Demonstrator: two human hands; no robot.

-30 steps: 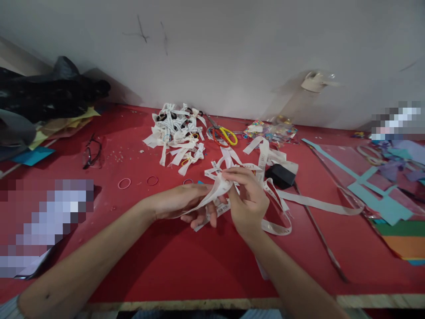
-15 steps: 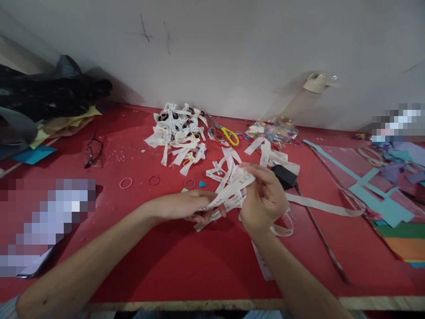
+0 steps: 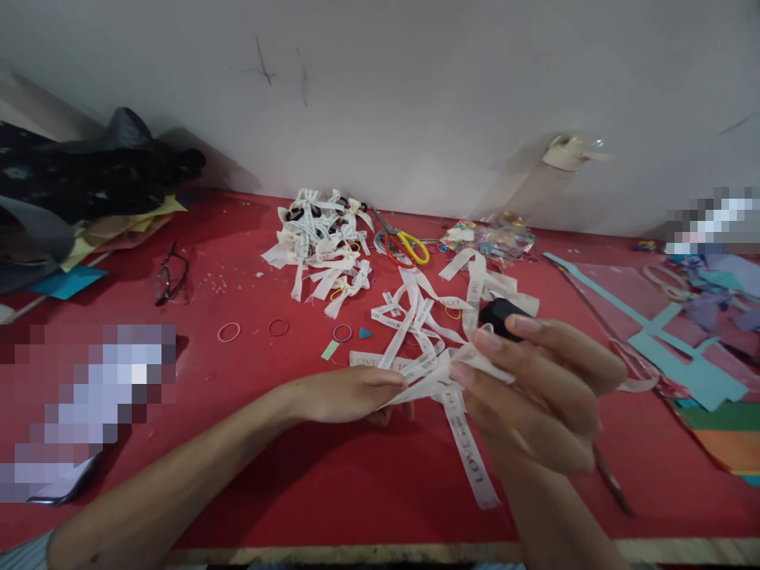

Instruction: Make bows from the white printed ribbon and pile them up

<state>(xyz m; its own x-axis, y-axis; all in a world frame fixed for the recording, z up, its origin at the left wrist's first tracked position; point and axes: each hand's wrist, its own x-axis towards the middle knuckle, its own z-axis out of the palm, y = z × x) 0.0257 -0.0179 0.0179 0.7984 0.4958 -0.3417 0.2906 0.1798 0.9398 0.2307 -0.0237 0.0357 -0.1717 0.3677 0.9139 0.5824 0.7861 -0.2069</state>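
White printed ribbon stretches between my two hands over the red table. My left hand is closed on its left part, the thumb on top and some fingertips hidden beneath. At the right, my right hand is raised nearer the camera, its fingertips against the ribbon's other part. One printed end hangs down between the hands. Loose ribbon strips lie just beyond, beside a black object. A pile of ribbon bows sits farther back.
Scissors with red and yellow handles lie near the wall. Hair ties are at left centre, eyeglasses beyond them, and a blurred-out flat object at the left. Turquoise pieces and a thin rod are at the right.
My right hand has moved right and toward the camera, its fingers extending. The ribbon between my hands has shifted, and my left hand has moved slightly right and down.
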